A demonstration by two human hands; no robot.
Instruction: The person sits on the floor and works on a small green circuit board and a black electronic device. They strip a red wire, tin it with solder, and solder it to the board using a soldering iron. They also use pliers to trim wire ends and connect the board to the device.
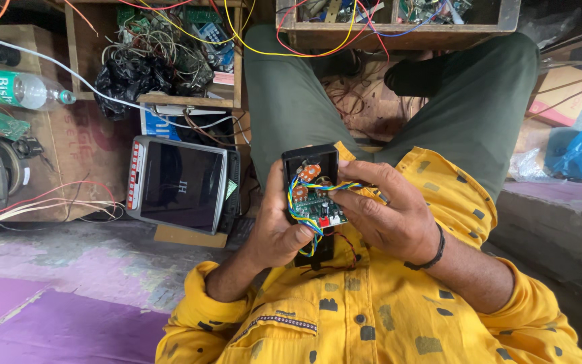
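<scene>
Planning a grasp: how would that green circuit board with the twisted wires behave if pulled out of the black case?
The green circuit board looks thin and rigid, probably light. Its twisted wires look floppy and seem to run into the black case, so they would likely tether it. Exposed parts suggest fragility; left hand and right hand already steady it.

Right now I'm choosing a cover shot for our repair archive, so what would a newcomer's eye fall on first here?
First, the small black box at the centre, open to show a green circuit board and twisted blue and yellow wires, gripped by the left hand and the right hand. Next, the bright yellow shirt across the bottom. Then the small screen at left.
</scene>
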